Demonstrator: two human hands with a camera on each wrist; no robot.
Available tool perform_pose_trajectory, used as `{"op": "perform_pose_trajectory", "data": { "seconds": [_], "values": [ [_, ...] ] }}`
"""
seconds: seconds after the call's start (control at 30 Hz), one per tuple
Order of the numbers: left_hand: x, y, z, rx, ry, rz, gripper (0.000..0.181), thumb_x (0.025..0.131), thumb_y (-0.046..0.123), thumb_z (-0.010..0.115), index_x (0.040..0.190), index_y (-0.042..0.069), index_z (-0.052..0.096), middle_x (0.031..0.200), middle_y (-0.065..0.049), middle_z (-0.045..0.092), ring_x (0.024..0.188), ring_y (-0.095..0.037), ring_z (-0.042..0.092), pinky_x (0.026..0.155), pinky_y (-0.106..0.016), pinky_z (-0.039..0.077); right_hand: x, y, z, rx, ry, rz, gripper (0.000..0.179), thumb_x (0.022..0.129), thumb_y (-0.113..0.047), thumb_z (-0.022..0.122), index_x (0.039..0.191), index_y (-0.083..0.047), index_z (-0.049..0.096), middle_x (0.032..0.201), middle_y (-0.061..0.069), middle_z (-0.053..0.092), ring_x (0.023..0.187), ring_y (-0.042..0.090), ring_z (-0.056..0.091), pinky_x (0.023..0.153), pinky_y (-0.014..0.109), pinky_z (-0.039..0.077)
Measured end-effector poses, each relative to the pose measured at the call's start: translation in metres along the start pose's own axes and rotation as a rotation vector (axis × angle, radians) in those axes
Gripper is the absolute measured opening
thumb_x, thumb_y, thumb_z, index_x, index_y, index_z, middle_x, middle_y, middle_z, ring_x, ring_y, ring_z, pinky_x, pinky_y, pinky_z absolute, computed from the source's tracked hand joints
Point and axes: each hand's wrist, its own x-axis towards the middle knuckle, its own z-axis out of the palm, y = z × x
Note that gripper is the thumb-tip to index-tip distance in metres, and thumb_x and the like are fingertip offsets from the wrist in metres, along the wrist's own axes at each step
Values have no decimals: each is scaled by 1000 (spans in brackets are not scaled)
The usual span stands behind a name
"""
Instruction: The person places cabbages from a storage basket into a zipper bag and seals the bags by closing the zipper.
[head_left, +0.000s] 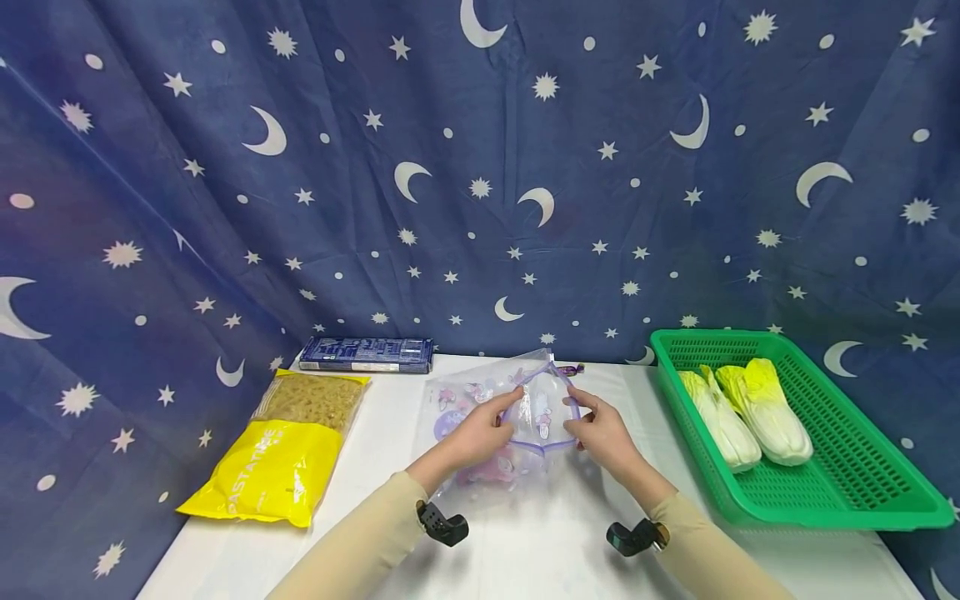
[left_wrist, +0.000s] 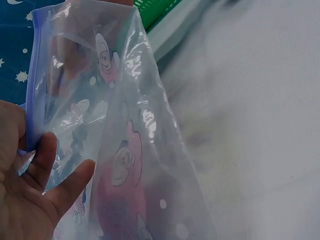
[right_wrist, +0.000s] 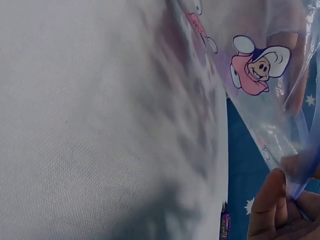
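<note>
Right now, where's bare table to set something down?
Bare table shows between the sleeves, this side of the clear bag; between the right hand and the basket; and, narrowly, between the clear bag and the pasta bag. It's crowded mid-table, where the left hand and right hand grip the clear bag, and back left at the blue box.

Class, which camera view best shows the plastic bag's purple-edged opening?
The head view: the purple-edged opening faces the camera, spread between the left hand and right hand. Left wrist view shows just one side; right wrist view, a part cut by the frame.
</note>
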Motion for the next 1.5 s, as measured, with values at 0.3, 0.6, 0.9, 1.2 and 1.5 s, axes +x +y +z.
{"op": "perform_pose_trajectory", "data": {
  "seconds": [0.3,0.6,0.9,1.2,1.5],
  "values": [
    [0,4,1,16,29,-30,66,94,1,53,158,6,38,160,-12,39,69,-14,55,71,-28,51,2,1,-3,-39,35,-43,73,81,9,62,151,3,45,131,23,59,54,18,53,48,28,50],
    [3,14,-15,161,74,-6,60,96,-1,47,155,4,43,158,-12,43,78,-19,62,74,-29,51,0,0,-7,-223,81,-109,79,79,10,50,156,-3,41,144,14,49,59,18,55,52,28,55],
    [1,8,-20,-201,3,-102,64,98,-6,38,161,8,32,159,-19,37,78,-20,62,71,-36,63,-6,-7,-9,-245,95,-153,76,81,9,49,155,-5,43,148,13,47,60,17,57,54,28,53],
    [3,-5,-16,-612,14,-185,69,94,-15,38,160,3,29,163,-24,26,108,-27,65,88,-39,60,-8,-4,-8,-18,33,-88,69,88,10,50,154,-5,45,154,17,45,61,18,53,61,35,60],
    [0,-8,-20,-542,22,-192,60,97,-4,54,155,-3,38,156,-22,41,105,-16,59,94,-32,56,-6,-1,-8,110,10,10,67,90,4,59,155,-3,43,149,19,49,66,21,60,70,32,62]
  ]
}}
